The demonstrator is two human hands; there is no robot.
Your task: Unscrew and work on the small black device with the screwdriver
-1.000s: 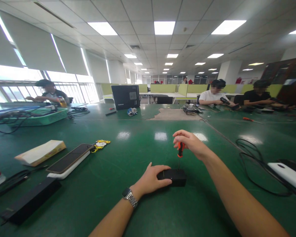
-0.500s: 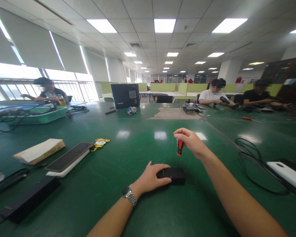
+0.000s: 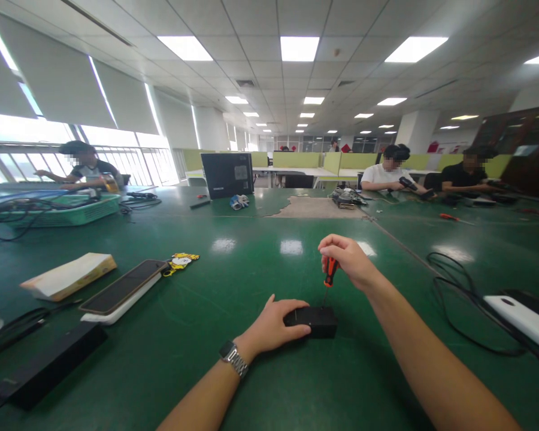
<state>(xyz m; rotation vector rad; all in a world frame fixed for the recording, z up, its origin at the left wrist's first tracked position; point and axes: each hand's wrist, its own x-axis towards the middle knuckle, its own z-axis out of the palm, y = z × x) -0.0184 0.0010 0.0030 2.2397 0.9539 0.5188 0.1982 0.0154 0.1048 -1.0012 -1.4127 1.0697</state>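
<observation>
A small black box (image 3: pixel 322 323) lies on the green table in front of me. My left hand (image 3: pixel 278 323) grips its left end between thumb and fingers, with a watch on the wrist. Above the box, my right hand (image 3: pixel 341 254) is closed around the handle of a red and black screwdriver (image 3: pixel 330 272). The screwdriver stands nearly upright, its thin shaft reaching down to the top of the box near the right end. Whether the tip sits in a screw is too small to tell.
Left are a phone (image 3: pixel 124 286), a tissue pack (image 3: pixel 69 275), a long black box (image 3: pixel 49 362) and a green basket (image 3: pixel 78 212). Right lie black cables (image 3: pixel 453 332) and a white device (image 3: pixel 523 320). A black case (image 3: pixel 227 175) stands behind; people sit at the table's far sides.
The screwdriver and my right hand have shifted very slightly right and down, and the handle leans a little more. My left hand keeps its hold on the black box.
</observation>
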